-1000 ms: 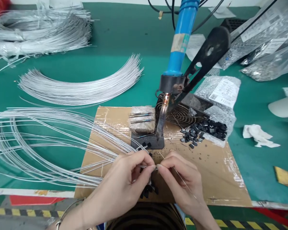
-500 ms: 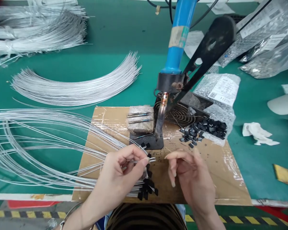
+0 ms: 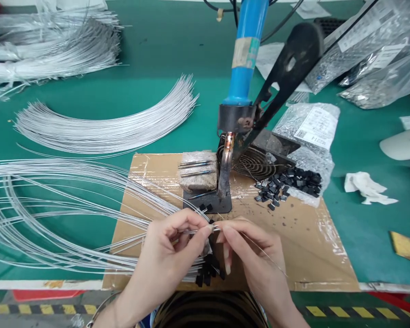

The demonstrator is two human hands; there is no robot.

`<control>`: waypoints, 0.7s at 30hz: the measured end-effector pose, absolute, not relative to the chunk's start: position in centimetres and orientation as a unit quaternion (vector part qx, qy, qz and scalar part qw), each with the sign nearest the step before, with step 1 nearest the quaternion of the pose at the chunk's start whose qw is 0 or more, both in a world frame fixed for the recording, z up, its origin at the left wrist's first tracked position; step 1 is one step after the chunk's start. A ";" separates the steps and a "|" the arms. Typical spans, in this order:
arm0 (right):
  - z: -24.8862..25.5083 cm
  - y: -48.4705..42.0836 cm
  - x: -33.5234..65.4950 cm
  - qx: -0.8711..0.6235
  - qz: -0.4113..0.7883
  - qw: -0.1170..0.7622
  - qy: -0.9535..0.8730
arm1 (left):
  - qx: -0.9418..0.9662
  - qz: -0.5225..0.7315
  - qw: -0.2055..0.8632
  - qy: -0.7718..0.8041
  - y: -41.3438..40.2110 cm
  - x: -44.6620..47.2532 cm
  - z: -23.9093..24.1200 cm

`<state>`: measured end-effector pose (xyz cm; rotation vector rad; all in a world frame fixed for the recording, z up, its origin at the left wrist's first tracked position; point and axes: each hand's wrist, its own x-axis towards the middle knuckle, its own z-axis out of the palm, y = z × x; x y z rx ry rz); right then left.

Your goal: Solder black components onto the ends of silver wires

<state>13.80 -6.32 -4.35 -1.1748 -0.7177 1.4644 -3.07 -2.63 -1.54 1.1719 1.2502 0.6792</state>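
The green tabletop (image 3: pixel 211 59) is brightly and diffusely lit, its far part darker. The cardboard (image 3: pixel 303 259) is shaded softly near its front edge. Glare is caught on the plastic bags (image 3: pixel 358 45). The wire ends (image 3: pixel 216 228) are slightly blurred; small label print cannot be read.

Not much I can read from my end tbh. Best bit is the white label (image 3: pixel 316 125) on the bubble-wrap bag (image 3: pixel 316 161), up and to the right of the right grip (image 3: pixel 259 264): there's a barcode and a bigger line of characters that I'd read as ending in "214", but don't quote me on the first part. Rest of its print is mush. Further off, past that bag, I get two more printed labels, one big (image 3: pixel 368 27) and one smaller (image 3: pixel 391 55), both on plastic bags, neither legible to me. The beige-and-teal sticker (image 3: pixel 245 52) on the blue handle (image 3: pixel 240 84), straight beyond the grip: can't make out any wording.
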 end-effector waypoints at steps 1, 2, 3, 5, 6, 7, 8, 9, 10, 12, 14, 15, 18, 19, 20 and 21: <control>-4.4 -6.3 13.7 -0.485 0.626 0.539 -0.287 | 0.504 0.299 0.605 0.538 -2.6 -3.0 -1.5; -4.4 -6.4 13.6 -0.478 0.636 0.541 -0.273 | 0.502 0.303 0.605 0.538 -2.7 -2.9 -1.5; -4.5 -6.4 13.5 -0.468 0.647 0.542 -0.263 | 0.502 0.307 0.604 0.538 -2.7 -2.8 -1.5; -4.7 -6.3 13.4 -0.458 0.661 0.541 -0.247 | 0.506 0.307 0.600 0.538 -2.8 -2.6 -1.5; -4.8 -6.3 13.4 -0.457 0.663 0.542 -0.240 | 0.508 0.305 0.598 0.539 -2.8 -2.6 -1.5; -4.9 -6.3 13.4 -0.454 0.665 0.544 -0.236 | 0.512 0.304 0.594 0.541 -2.8 -2.6 -1.5; -4.9 -6.2 13.4 -0.451 0.667 0.545 -0.235 | 0.516 0.303 0.590 0.542 -2.8 -2.5 -1.4; -4.9 -6.2 13.4 -0.452 0.667 0.544 -0.233 | 0.520 0.302 0.587 0.543 -2.8 -2.5 -1.4; -4.9 -6.2 13.4 -0.452 0.667 0.543 -0.233 | 0.523 0.304 0.583 0.542 -2.8 -2.5 -1.4; -4.9 -6.3 13.4 -0.453 0.669 0.540 -0.236 | 0.529 0.308 0.579 0.539 -2.8 -2.4 -1.3; -4.9 -6.3 13.4 -0.454 0.671 0.538 -0.233 | 0.532 0.308 0.575 0.540 -2.8 -2.4 -1.4; -4.9 -6.3 13.5 -0.453 0.674 0.537 -0.229 | 0.534 0.304 0.573 0.543 -2.8 -2.4 -1.4; -4.9 -6.2 13.5 -0.443 0.688 0.534 -0.211 | 0.538 0.288 0.571 0.549 -3.0 -2.5 -1.6; -4.7 -6.1 13.6 -0.440 0.694 0.532 -0.203 | 0.539 0.283 0.573 0.549 -3.0 -2.6 -1.7; -4.6 -6.0 13.6 -0.441 0.699 0.528 -0.196 | 0.540 0.278 0.576 0.547 -3.1 -2.6 -1.7; -4.4 -5.9 13.7 -0.445 0.704 0.521 -0.187 | 0.540 0.274 0.579 0.546 -3.1 -2.7 -1.8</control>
